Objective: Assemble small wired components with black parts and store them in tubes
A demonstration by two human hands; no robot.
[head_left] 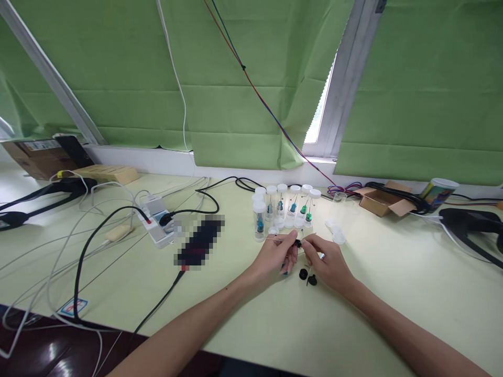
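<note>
My left hand (278,255) is closed, pinching a small black part (297,243) with a thin metal rod beside it. The fingers of my right hand (325,257) press together on the right side of that same part. A bit of teal shows below the fingers of my left hand. On the table just under my right hand lie a black round cap (303,274) and another small black piece (312,280), with thin metal bits near them. Beyond the hands stand several clear, white-capped tubes (259,222), holding needle-like pieces with teal or green hubs.
Loose white lids (338,234) lie right of the tubes. A power strip (159,230) with tangled cables and a blurred dark device (200,242) occupy the left. At the back right are an open cardboard box (379,201), a printed canister (439,193) and a black strap-like object (469,228).
</note>
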